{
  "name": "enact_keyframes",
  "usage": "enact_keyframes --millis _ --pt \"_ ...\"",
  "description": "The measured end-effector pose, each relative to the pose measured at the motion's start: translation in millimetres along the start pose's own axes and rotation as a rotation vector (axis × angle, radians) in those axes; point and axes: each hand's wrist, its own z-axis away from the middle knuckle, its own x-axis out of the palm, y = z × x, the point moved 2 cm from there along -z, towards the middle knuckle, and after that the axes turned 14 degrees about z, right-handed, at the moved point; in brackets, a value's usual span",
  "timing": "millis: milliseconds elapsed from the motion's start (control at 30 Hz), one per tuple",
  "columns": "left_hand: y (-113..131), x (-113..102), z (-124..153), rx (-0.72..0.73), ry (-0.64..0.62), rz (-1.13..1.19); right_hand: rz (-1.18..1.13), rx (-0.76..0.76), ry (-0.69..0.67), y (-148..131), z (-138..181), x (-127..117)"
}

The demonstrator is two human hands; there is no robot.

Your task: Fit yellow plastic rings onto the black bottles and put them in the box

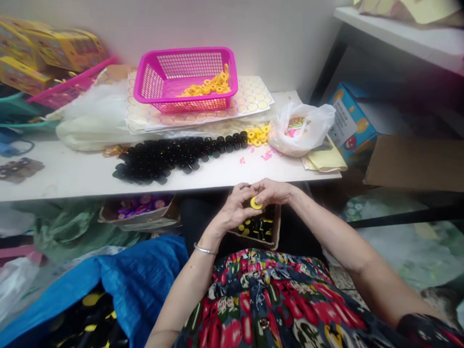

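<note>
White bench (72,174) runs across the space ahead of me, against a pale wall, and carries a pink basket (145,100), a spread of black cylinders (155,159) and loose yellow rings (258,136). Work position: below the front edge of the bench, above an open carton (277,227) holding black-and-yellow pieces (259,229).

Workpiece: one yellow round piece (256,203), between my two hands. Left grip: my left hand (235,205) is closed about it, thumb at the lower edge. Right grip: my right hand (271,192) is clamped on it, thumb against the yellow face. Whatever lies behind that face is hidden by my fingers.

For good handling, I judge the following necessary:

1. Keep the left grip as the steady support.
2. Apply right thumb pressure squarely to the face; off-centre pressure could tip the piece.
3. Keep both hands over the carton, so that a slip falls inside.
</note>
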Motion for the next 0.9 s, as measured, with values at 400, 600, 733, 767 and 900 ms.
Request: enact_keyframes --millis 400,600,733,767,900 --pt "18 19 25 0.089 -0.072 -0.353 0.203 -0.081 -0.12 -3 21 30" --pt "23 8 27 0.131 -0.07 -0.399 0.276 -0.114 -0.171 -6 -1 35" --pt "11 3 30 0.104 -0.042 -0.386 0.304 -0.121 -0.123 6 -15 36" --pt "6 0 31 0.1 -0.044 -0.373 0.32 -0.115 -0.108 10 -18 35" --pt "-17 -31 33 0.107 -0.038 -0.221 0.519 0.026 -0.07 35 -39 33"
